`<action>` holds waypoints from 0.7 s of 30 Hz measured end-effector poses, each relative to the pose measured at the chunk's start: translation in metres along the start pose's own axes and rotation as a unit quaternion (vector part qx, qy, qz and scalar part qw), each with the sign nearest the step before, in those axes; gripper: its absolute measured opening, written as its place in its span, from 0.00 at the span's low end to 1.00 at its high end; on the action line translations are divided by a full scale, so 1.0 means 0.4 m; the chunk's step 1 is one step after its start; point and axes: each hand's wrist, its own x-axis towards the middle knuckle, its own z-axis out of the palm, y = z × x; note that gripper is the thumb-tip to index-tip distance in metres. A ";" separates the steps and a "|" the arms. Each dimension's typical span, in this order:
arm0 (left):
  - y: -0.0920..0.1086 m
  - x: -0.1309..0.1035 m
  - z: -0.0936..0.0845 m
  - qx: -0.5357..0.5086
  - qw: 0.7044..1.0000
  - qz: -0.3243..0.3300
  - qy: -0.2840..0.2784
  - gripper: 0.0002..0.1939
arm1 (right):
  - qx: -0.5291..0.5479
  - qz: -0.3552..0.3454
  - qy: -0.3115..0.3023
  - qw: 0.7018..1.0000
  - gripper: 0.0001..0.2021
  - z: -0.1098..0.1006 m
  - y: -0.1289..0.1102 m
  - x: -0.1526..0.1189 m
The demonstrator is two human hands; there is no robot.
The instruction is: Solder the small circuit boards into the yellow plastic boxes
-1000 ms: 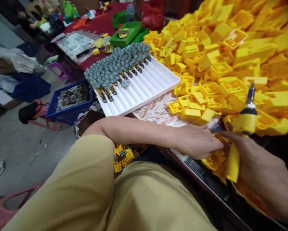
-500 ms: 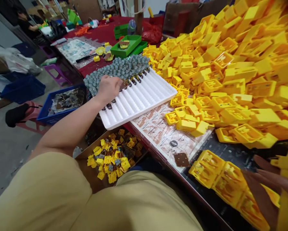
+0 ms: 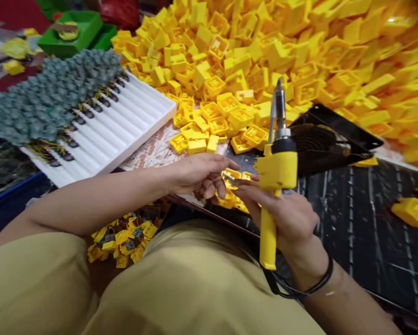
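Since the earlier frame, the left hand (image 3: pixel 209 177) has left the white ridged tray (image 3: pixel 139 116) and is now close to the right hand (image 3: pixel 294 216). To the left of the left hand lies this tray, with many grey wired parts (image 3: pixel 58 93) in rows. Below its forearm, a heap of small yellow pieces (image 3: pixel 121 244) is visible. The left hand is half open, its fingers curled; I cannot tell if it holds something. Between both hands, partly hidden, are the yellow casings (image 3: pixel 232 201). The right hand grips a yellow pistol-shaped tool (image 3: pixel 278 170), metal tip upward, its fingers stretching toward these casings. Beyond the right hand, slightly to its right, stands a black fan (image 3: pixel 320 137).
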 end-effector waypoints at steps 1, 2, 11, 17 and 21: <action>-0.005 0.002 0.000 -0.037 0.999 0.008 -0.013 0.19 | -0.012 0.002 0.029 1.000 0.13 -0.008 -0.001 -0.005; -0.009 0.000 -0.002 -0.060 0.998 0.024 -0.020 0.21 | -0.020 0.010 0.060 0.998 0.13 -0.017 -0.002 -0.009; -0.047 0.029 0.080 0.132 0.911 0.345 0.183 0.13 | 0.025 0.103 0.129 0.986 0.10 -0.022 -0.046 -0.021; -0.036 0.055 0.095 -0.079 0.957 0.253 0.117 0.18 | 0.030 0.106 0.132 0.985 0.10 -0.011 -0.041 -0.032; -0.006 0.028 0.010 0.255 0.925 0.239 0.148 0.11 | 0.041 0.108 0.084 0.990 0.12 -0.073 -0.032 -0.063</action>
